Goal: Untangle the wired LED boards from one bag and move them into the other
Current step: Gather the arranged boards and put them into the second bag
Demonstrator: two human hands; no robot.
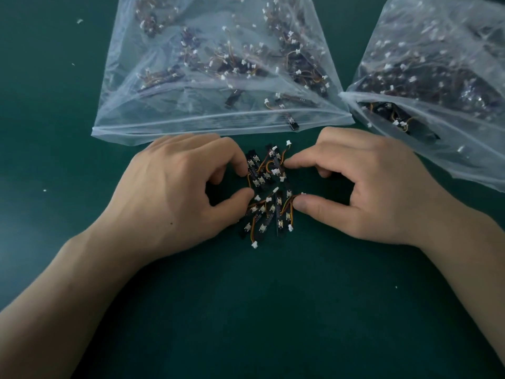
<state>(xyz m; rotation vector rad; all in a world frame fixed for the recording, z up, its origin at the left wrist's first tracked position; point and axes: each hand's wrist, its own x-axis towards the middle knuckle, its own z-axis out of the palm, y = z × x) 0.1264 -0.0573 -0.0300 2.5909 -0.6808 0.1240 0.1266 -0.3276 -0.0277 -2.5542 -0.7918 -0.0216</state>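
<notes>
A dark green table (54, 132) seen from above, with two bare forearms reaching in from the bottom corners. A few white specks (79, 21) lie on its left side.

The left hand (175, 192) rests knuckles up, its fingers curled. Its forefinger tip and thumb tip grip the left edge of a clump of LED boards (269, 192).

Beyond that hand lies the left bag (218, 77), clear plastic and flat on the table, its sealing strip running left to right nearest the person. Its far end is cut off by the top of the frame. Boards and white plugs lie thinly scattered inside, blurred by the plastic. One board sits at the bag's mouth, pointing away from the person.

The clump lies on the table between the two hands, just in front of the left bag. The boards are narrow black strips with short orange and yellow wires ending in white plugs. Most have their long axes running roughly toward and away from the person, some tilted, fanned over one another. They overlap too much to count.

The right hand (363, 192) mirrors the left, fingers curled, its forefinger and thumb tips gripping the clump's right edge.

The right bag (437, 77), also clear, is packed more densely. Its open mouth faces the clump, and the right and top edges of the frame cut it off
</notes>
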